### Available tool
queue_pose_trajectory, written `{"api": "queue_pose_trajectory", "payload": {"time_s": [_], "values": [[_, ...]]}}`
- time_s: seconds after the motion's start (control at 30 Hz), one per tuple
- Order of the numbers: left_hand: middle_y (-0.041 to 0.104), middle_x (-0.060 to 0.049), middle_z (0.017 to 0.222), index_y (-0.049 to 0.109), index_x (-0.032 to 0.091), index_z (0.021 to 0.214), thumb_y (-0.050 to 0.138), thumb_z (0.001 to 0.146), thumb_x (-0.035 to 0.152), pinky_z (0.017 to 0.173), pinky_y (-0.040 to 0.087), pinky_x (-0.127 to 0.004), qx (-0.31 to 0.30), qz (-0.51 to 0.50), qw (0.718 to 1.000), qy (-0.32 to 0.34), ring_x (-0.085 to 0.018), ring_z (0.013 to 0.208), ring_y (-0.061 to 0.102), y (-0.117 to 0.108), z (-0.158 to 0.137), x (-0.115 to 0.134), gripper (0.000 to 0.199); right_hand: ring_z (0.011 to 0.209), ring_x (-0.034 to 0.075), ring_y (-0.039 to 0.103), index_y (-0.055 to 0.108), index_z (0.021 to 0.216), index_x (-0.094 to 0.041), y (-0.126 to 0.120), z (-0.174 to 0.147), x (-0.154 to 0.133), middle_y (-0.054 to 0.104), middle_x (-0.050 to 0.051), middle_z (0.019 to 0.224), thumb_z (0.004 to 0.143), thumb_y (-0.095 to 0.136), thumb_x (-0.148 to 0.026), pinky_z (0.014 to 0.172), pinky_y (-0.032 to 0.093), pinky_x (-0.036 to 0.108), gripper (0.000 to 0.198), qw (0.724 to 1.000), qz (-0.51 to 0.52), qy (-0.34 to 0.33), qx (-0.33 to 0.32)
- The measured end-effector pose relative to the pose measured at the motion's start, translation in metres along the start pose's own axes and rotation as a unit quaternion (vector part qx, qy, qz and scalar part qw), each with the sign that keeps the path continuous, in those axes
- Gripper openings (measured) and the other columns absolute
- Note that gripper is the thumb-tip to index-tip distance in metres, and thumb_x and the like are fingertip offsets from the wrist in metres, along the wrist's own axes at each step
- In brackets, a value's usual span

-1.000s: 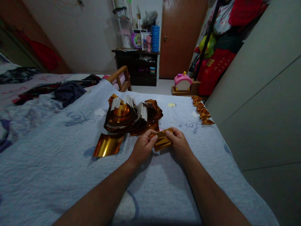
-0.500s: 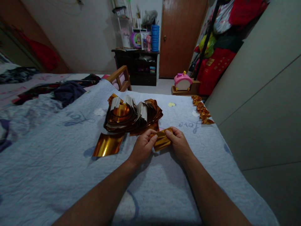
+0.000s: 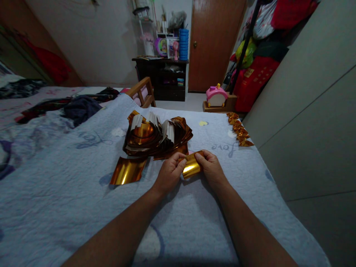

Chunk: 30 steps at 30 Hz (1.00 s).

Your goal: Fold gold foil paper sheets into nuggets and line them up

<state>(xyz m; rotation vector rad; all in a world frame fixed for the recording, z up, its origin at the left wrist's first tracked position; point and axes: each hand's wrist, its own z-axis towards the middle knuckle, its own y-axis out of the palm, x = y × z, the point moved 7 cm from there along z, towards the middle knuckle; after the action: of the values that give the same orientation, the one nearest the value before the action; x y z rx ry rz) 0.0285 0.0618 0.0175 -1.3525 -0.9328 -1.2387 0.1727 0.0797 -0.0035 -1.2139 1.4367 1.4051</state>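
Left of fingers: loose gold sheet (image 3: 128, 171) lying on bed (image 3: 180, 222); just beyond: curled gold bundle (image 3: 155, 140) fanning open. Left hand (image 3: 169, 172) pinching left end of gold piece (image 3: 192, 166), right hand (image 3: 213, 168) pinching right end; piece sitting between. Probably wanting even pull, light pressure, edges squared, so piece isn't creasing askew. Beyond fingers, well apart: dark cabinet (image 3: 167, 95) holding small stack (image 3: 180, 82). Further right: red bag (image 3: 257, 85) standing, contents hidden.

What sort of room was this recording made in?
Probably a bedroom in a home: a pale blue quilt covers the broad, bed-like surface, dark rumpled cloth lies at the left, and a wooden door stands beyond.
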Motion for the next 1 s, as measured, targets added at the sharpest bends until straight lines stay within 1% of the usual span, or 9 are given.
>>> {"api": "queue_pose_trajectory", "payload": {"time_s": [0.1, 0.2, 0.33, 0.47, 0.57, 0.63, 0.7, 0.83, 1.0], "values": [[0.064, 0.000, 0.073, 0.061, 0.018, 0.099, 0.053, 0.092, 0.037, 0.059, 0.044, -0.025, 0.010, 0.027, 1.000, -0.012, -0.015, 0.064, 0.060, 0.000, 0.001, -0.007, 0.022, 0.064, 0.017, 0.059, 0.066, 0.079, -0.018, -0.003, 0.000, -0.007, 0.065, 0.001, 0.070, 0.079, 0.068, -0.044, 0.060, 0.045, 0.028, 0.026, 0.992, -0.114, -0.043, 0.024], [0.065, -0.001, 0.075, 0.062, 0.017, 0.091, 0.055, 0.089, 0.033, 0.062, 0.045, -0.026, 0.029, 0.058, 0.998, -0.014, -0.016, 0.068, 0.061, -0.002, 0.002, -0.008, 0.017, 0.067, 0.018, 0.058, 0.066, 0.075, -0.019, -0.004, -0.001, -0.016, 0.065, 0.002, 0.070, 0.082, 0.062, -0.040, 0.062, 0.044, 0.029, 0.023, 0.965, -0.238, -0.098, 0.053], [0.065, -0.001, 0.077, 0.064, 0.018, 0.082, 0.056, 0.085, 0.028, 0.066, 0.045, -0.026, 0.054, 0.101, 0.993, -0.010, -0.017, 0.071, 0.061, -0.007, 0.003, -0.005, 0.013, 0.068, 0.019, 0.060, 0.066, 0.076, -0.020, -0.003, -0.004, -0.020, 0.068, 0.003, 0.073, 0.085, 0.057, -0.036, 0.066, 0.044, 0.031, 0.021, 0.937, -0.320, -0.129, 0.063], [0.065, -0.001, 0.076, 0.063, 0.018, 0.082, 0.055, 0.084, 0.025, 0.065, 0.044, -0.026, 0.043, 0.107, 0.993, -0.024, -0.017, 0.070, 0.060, -0.006, 0.004, -0.010, 0.011, 0.068, 0.019, 0.062, 0.064, 0.077, -0.022, -0.002, -0.005, -0.020, 0.070, 0.003, 0.075, 0.086, 0.057, -0.033, 0.067, 0.044, 0.030, 0.015, 0.921, -0.358, -0.137, 0.066], [0.061, 0.002, 0.073, 0.061, 0.019, 0.090, 0.055, 0.083, 0.021, 0.060, 0.040, -0.024, 0.040, 0.120, 0.991, -0.040, -0.015, 0.065, 0.056, -0.006, 0.004, -0.014, 0.010, 0.069, 0.019, 0.063, 0.062, 0.078, -0.023, -0.003, -0.005, -0.019, 0.070, 0.003, 0.075, 0.086, 0.057, -0.031, 0.066, 0.043, 0.030, 0.013, 0.908, -0.388, -0.138, 0.071], [0.059, 0.003, 0.071, 0.059, 0.020, 0.099, 0.055, 0.082, 0.017, 0.059, 0.038, -0.024, 0.044, 0.157, 0.985, -0.051, -0.015, 0.063, 0.055, -0.006, 0.003, -0.015, 0.018, 0.070, 0.019, 0.063, 0.062, 0.080, -0.023, -0.004, -0.005, -0.018, 0.070, 0.003, 0.076, 0.086, 0.057, -0.031, 0.066, 0.042, 0.029, 0.011, 0.900, -0.408, -0.132, 0.073], [0.062, 0.002, 0.077, 0.057, 0.020, 0.105, 0.054, 0.083, 0.014, 0.063, 0.039, -0.026, 0.042, 0.214, 0.975, -0.047, -0.017, 0.068, 0.058, -0.005, 0.002, -0.012, 0.023, 0.070, 0.019, 0.064, 0.062, 0.083, -0.023, -0.005, -0.004, -0.016, 0.071, 0.003, 0.077, 0.087, 0.056, -0.030, 0.066, 0.042, 0.029, 0.010, 0.890, -0.433, -0.119, 0.076], [0.069, -0.005, 0.093, 0.059, 0.020, 0.097, 0.054, 0.085, 0.010, 0.079, 0.042, -0.032, 0.019, 0.332, 0.943, -0.012, -0.022, 0.089, 0.062, 0.000, 0.003, -0.006, 0.016, 0.075, 0.020, 0.063, 0.064, 0.087, -0.021, -0.006, -0.002, -0.013, 0.072, 0.005, 0.083, 0.089, 0.057, -0.026, 0.068, 0.040, 0.029, 0.009, 0.846, -0.517, -0.103, 0.082], [0.071, -0.006, 0.093, 0.062, 0.020, 0.096, 0.055, 0.089, 0.014, 0.082, 0.041, -0.034, 0.011, 0.387, 0.922, -0.014, -0.024, 0.091, 0.063, 0.002, 0.004, -0.007, 0.012, 0.080, 0.021, 0.061, 0.065, 0.084, -0.020, -0.005, 0.000, -0.013, 0.071, 0.007, 0.085, 0.090, 0.059, -0.023, 0.071, 0.039, 0.030, 0.009, 0.803, -0.579, -0.113, 0.084]]}}
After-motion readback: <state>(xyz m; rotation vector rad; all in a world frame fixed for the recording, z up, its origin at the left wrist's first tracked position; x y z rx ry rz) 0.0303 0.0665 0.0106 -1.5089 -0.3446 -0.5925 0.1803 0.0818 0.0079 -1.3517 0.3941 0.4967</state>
